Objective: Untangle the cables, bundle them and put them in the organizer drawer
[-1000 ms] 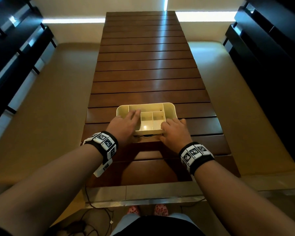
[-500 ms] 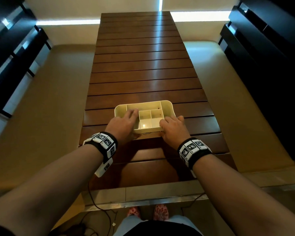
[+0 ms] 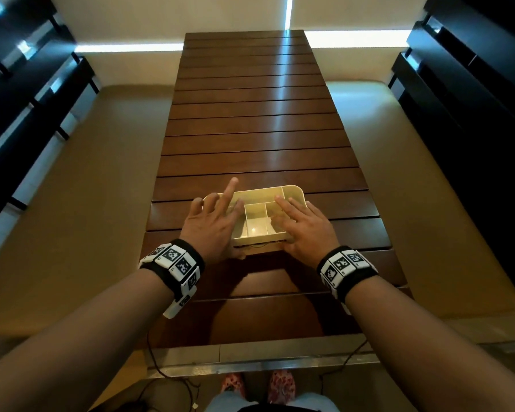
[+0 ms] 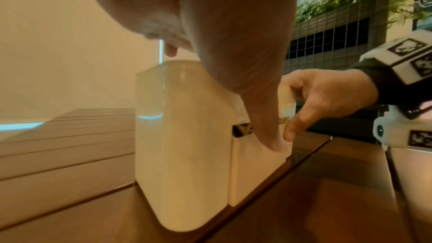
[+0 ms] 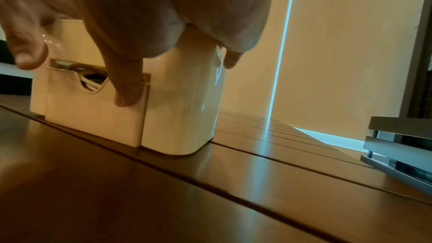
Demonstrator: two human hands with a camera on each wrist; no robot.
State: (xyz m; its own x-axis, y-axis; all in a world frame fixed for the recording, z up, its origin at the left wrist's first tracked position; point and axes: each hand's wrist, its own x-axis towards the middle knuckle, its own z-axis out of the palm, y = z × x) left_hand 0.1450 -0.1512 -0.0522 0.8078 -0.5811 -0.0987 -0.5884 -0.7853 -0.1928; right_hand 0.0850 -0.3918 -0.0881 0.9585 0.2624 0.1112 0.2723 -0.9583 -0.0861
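Note:
A cream organizer [image 3: 292,193] with open top compartments stands near the front of the slatted wooden table [image 3: 256,138]. Its drawer [image 5: 93,112] sticks out a little from the body, and white cables [image 5: 92,83] show through the notch in the drawer front. My left hand [image 3: 217,227] lies over the organizer's left side with fingers spread and the index finger raised, its thumb pressing the drawer front [image 4: 254,173]. My right hand [image 3: 304,227] rests flat across the right compartments, thumb on the drawer front. The rest of the drawer's inside is hidden.
The table runs far ahead of the organizer as bare slats. Dark shelving [image 3: 473,114] flanks it on the right and dark shelving [image 3: 27,99] on the left. Thin black cords [image 3: 161,373] hang below the table's front edge near my feet.
Both hands' fingers have stretched forward from the organizer's front over its top. My left index finger has lifted. The thumbs stay at the drawer front.

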